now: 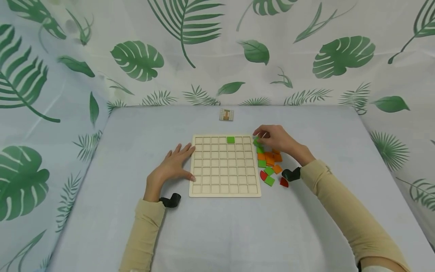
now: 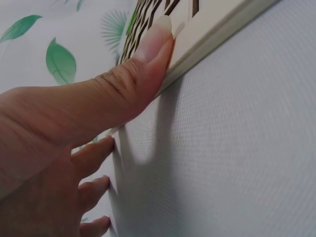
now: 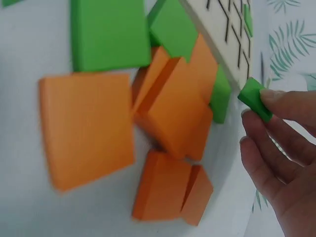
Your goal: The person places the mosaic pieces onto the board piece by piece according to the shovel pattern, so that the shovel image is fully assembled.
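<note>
A pale wooden grid board (image 1: pixel 224 170) lies flat on the table, with one green square tile (image 1: pixel 230 139) set in its top row. My left hand (image 1: pixel 172 165) rests at the board's left side with fingers spread. In the left wrist view its thumb (image 2: pixel 153 42) presses on the board's edge. By the board's upper right corner, my right hand (image 1: pixel 276 138) pinches a small green tile (image 3: pixel 254 98) between thumb and fingertips. Below that hand lie loose orange tiles (image 1: pixel 269 158), green tiles (image 1: pixel 269 180) and red rounded pieces (image 1: pixel 284 182).
Behind the board lies a small patterned card (image 1: pixel 226 115) with a brown shape on a grid. A pale cloth covers the table (image 1: pixel 217 230). Leaf-printed curtains (image 1: pixel 204 75) stand behind the table and at its sides.
</note>
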Demonstrator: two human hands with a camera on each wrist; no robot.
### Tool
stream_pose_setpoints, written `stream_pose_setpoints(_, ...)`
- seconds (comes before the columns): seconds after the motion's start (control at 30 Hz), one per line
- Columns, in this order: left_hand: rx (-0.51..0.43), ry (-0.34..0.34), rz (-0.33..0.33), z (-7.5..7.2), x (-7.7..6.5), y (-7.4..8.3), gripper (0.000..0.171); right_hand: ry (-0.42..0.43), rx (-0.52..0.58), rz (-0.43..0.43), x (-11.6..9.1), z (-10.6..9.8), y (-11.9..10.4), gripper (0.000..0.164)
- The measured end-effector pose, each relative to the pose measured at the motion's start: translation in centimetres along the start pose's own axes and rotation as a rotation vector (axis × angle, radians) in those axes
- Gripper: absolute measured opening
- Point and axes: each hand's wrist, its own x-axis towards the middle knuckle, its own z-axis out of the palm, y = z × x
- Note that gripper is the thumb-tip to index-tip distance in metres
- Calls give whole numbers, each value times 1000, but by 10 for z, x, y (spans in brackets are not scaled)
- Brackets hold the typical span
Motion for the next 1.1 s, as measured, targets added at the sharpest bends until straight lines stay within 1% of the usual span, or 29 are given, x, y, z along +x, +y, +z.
stream_pose_setpoints(0.2, 10, 2, 4, -1, 2, 0, 116, 17, 46, 16, 8, -1, -7, 23)
stream_pose_setpoints(0.47, 8, 6, 3, 0, 2, -1, 116, 20, 147, 50, 17, 5, -10, 27)
stream_pose_setpoints(0.7, 15, -5, 8, 1, 1, -1, 116, -15, 208, 69, 20, 10, -15, 32)
stream_pose_setpoints(0.83, 13, -8, 6, 0, 0, 1, 116, -39, 209, 63, 24, 13, -19, 35)
stream_pose_setpoints(0.97, 10, -8, 7, 0, 0, 1, 116, -53, 193, 44, 29, 16, -26, 36)
stream_pose_setpoints(1.1, 7, -1, 7, 0, 1, 0, 116, -62, 203, 44, 34, 19, -33, 35)
